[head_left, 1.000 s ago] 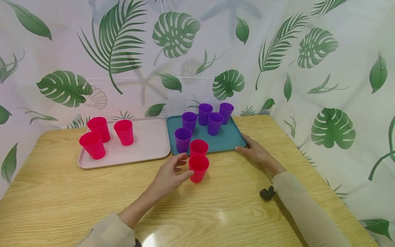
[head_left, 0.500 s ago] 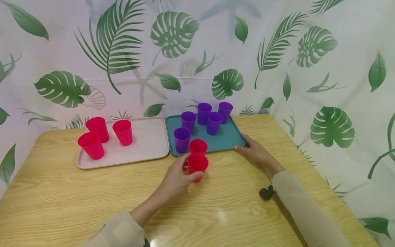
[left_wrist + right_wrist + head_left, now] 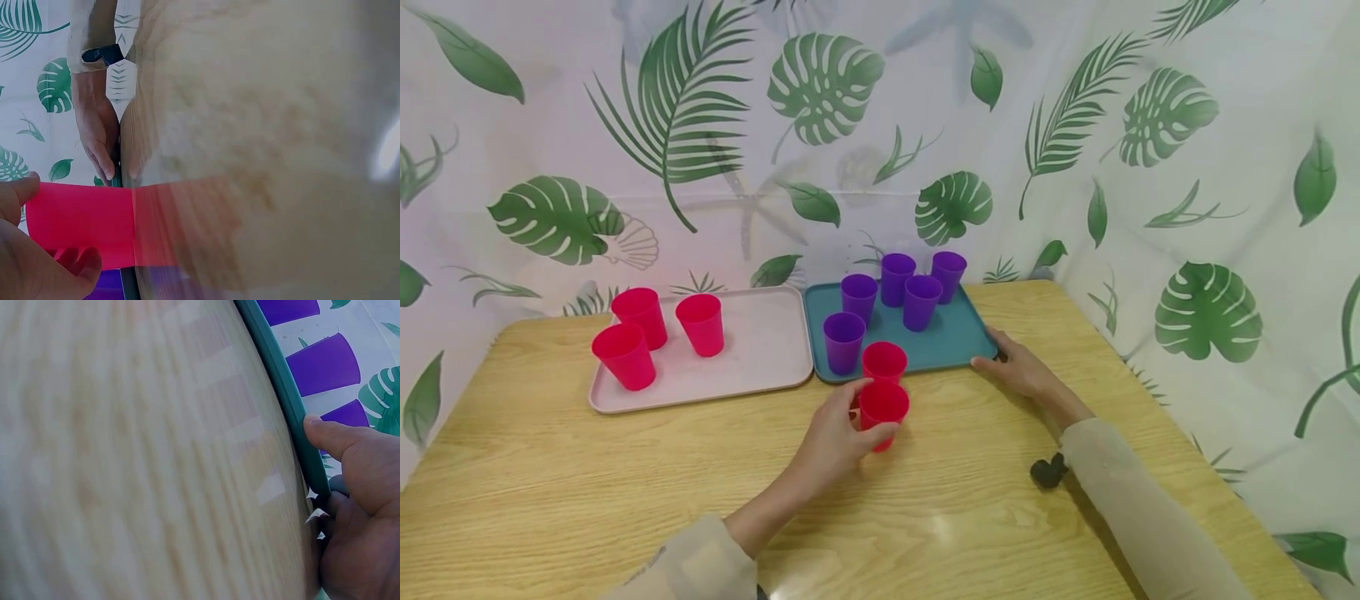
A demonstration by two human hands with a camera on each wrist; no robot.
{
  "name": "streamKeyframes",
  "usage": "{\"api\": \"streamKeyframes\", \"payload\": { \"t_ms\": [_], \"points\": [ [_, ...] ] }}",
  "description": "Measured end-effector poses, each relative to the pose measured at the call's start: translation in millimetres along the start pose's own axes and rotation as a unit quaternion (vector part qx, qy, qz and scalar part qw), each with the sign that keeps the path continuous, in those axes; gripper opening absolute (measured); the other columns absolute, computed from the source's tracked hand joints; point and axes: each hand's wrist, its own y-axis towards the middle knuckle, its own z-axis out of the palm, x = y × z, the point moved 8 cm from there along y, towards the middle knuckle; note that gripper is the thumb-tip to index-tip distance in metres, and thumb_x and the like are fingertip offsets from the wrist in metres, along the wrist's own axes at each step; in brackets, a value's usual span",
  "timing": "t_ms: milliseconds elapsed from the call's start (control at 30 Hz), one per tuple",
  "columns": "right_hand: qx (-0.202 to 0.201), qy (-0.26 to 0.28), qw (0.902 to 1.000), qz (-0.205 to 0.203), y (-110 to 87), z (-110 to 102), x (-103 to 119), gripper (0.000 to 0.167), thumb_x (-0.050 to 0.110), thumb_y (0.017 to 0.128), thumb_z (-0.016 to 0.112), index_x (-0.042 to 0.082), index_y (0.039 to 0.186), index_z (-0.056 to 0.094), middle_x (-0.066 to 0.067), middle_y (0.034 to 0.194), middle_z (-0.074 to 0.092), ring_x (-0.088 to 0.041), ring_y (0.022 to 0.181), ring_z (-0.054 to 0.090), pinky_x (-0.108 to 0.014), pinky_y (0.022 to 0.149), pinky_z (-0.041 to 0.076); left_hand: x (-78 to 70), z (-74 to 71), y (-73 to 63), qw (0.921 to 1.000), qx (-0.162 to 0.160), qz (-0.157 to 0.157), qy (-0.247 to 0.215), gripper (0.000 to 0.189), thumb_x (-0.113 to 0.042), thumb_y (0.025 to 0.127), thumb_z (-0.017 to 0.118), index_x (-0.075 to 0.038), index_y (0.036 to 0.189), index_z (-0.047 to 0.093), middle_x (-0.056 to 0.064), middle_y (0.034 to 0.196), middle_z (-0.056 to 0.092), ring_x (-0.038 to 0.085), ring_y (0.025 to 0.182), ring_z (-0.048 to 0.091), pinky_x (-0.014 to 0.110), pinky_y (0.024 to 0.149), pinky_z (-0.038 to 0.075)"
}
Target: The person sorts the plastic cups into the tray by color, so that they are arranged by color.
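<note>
My left hand curls its thumb and fingers round the near red cup, which stands upright on the table. In the left wrist view this red cup sits between thumb and fingers. Just behind it is another red cup, partly hidden, in front of the teal tray. My right hand holds that tray's front right corner; in the right wrist view the thumb lies on the rim and the fingers curl beneath. Several purple cups stand upright on the teal tray.
A pale pink tray lies left of the teal one, their edges side by side. On its left half stand three red cups. The wooden table meets a leaf-printed cloth behind and on the right.
My left hand has moved right and closed round the near red cup, which it was only beside before. The right hand stays at the tray corner.
</note>
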Motion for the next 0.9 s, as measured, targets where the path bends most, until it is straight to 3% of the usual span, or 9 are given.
{"api": "streamKeyframes", "payload": {
  "t_ms": [367, 533, 900],
  "points": [
    [0.005, 0.002, 1.0000, 0.004, -0.1, 1, 0, 0.083, 0.038, 0.107, 0.057, 0.003, 0.165, 0.010, -0.030, 0.168, 0.008, -0.049, 0.154, 0.009, -0.061, 0.124, 0.010, -1.7, -2.9, -10.4, 0.9985, 0.031, -0.001, -0.045, 0.063, -0.015, 0.088, 0.083, 0.001, 0.141, 0.052, 0.013, 0.126, 0.066, 0.034, 0.122, 0.062, 0.042, 0.097, 0.057],
    [0.002, -0.001, 1.0000, 0.002, 0.7, 1, -1, 0.084, 0.038, 0.106, 0.058, 0.002, 0.165, 0.010, -0.031, 0.168, 0.009, -0.050, 0.154, 0.009, -0.062, 0.124, 0.009, -1.3, -15.6, -12.6, 0.9984, 0.017, -0.002, -0.054, 0.064, -0.013, 0.088, 0.082, 0.001, 0.143, 0.052, 0.014, 0.126, 0.065, 0.034, 0.120, 0.063, 0.040, 0.094, 0.059],
    [0.002, 0.006, 1.0000, 0.004, 0.3, 1, -1, 0.086, 0.039, 0.106, 0.059, 0.003, 0.165, 0.009, -0.030, 0.168, 0.008, -0.049, 0.154, 0.009, -0.060, 0.124, 0.009, 9.3, -48.0, -15.1, 0.9981, -0.006, -0.049, -0.036, 0.067, -0.015, 0.091, 0.080, -0.003, 0.148, 0.048, 0.011, 0.130, 0.063, 0.033, 0.123, 0.061, 0.042, 0.091, 0.060]
  ]
}}
